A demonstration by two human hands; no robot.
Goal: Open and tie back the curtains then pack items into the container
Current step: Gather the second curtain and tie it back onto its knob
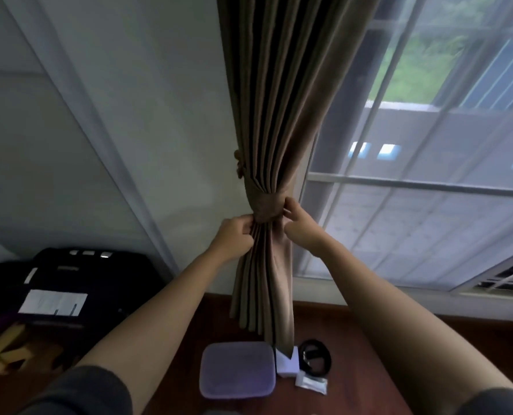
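Observation:
A brown curtain (282, 100) hangs gathered at the window's left edge, cinched by a brown tieback band (265, 208). My left hand (234, 236) pinches the folds just under the band on its left side. My right hand (300, 224) grips the band's right end with curled fingers. Below on the wooden floor lies a purple-lidded square container (238, 369), closed. Beside it sit a small white box (287, 365), a black coiled strap (315, 357) and a small clear packet (311, 384).
The window (429, 175) with white bars fills the right side, uncovered. A white wall (129, 130) stands to the left. A dark suitcase (78, 286) with a white label lies at the lower left. A tassel knot (239, 166) hangs at the curtain's left edge.

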